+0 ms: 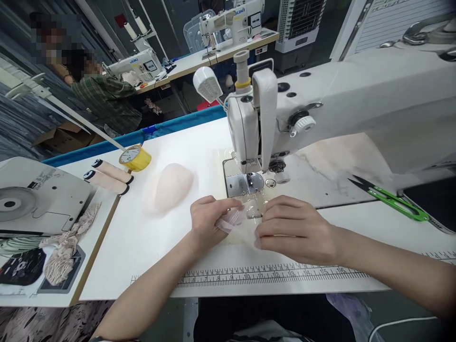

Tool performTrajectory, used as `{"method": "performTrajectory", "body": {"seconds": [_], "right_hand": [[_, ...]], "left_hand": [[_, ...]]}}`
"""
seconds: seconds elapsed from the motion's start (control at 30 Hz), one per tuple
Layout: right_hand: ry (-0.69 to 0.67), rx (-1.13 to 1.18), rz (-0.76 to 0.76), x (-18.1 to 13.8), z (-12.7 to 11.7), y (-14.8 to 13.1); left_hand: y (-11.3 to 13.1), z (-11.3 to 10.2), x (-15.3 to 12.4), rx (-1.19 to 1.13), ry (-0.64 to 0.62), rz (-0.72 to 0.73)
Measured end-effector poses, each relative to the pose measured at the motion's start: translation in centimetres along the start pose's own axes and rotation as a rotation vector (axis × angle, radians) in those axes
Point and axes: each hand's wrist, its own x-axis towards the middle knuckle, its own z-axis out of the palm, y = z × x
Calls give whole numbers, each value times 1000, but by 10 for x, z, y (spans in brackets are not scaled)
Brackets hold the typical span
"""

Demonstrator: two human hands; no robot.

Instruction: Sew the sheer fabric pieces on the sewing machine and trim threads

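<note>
Between my two hands a small piece of sheer whitish fabric (233, 221) is held just in front of the sewing machine's needle plate (237, 184). My left hand (209, 217) pinches its left end between thumb and fingers. The fingers of my right hand (295, 229) are curled over the other end, their tips partly hidden. Above the plate stands the white sewing machine head (245, 123), its presser foot (250, 180) behind my fingertips. A pale pink moulded cup (174, 187) lies on the table left of my left hand.
Green-handled thread snips (395, 199) lie at the right beside a dark phone-like object (432, 204). Left are two thread cones (110, 176) and yellow tape (135, 157). A printed ruler (249, 276) lines the front edge. Another person (103, 97) sits at a machine behind.
</note>
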Motion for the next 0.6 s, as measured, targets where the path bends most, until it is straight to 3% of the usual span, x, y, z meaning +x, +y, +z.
{"method": "performTrajectory", "body": {"seconds": [0.23, 0.37, 0.43, 0.5, 0.6], "right_hand": [[-57, 48, -38, 2, -6, -3], [-46, 213, 89, -4, -2, -4], [18, 257, 152, -5, -1, -4], [99, 309, 287, -4, -1, -4], [202, 433, 674, -1, -2, -2]], "left_hand": [[-1, 3, -1, -33, -21, 24], [-3, 5, -3, -26, -72, 0], [-1, 5, -4, -69, -177, -10], [2, 4, -4, -182, -347, -51], [10, 2, -2, -404, -557, -249]]}}
